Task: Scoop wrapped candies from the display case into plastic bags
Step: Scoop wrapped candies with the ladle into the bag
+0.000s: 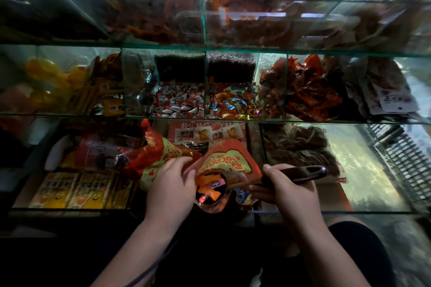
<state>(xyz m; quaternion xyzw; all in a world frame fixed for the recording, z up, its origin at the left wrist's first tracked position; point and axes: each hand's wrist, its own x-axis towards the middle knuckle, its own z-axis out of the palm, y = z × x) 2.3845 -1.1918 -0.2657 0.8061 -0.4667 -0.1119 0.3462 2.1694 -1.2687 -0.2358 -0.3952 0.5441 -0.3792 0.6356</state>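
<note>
My left hand (171,187) pinches the rim of a red and yellow printed plastic bag (227,163) and holds its mouth apart. My right hand (290,190) grips the dark handle of a scoop (300,173). The scoop's bowl (211,190) sits in the bag's mouth, filled with orange and mixed wrapped candies. More red and yellow bags (161,154) lie bunched behind my left hand. In the glass display case, one compartment holds red and white wrapped candies (179,100) and the one to its right holds mixed coloured candies (233,103).
Glass dividers and shelf edges (205,84) split the case into compartments of packaged snacks. Yellow boxes (79,191) lie at lower left, red packets (307,86) at right. A wire basket (405,158) stands at far right. The case's front glass edge (70,209) runs just before my hands.
</note>
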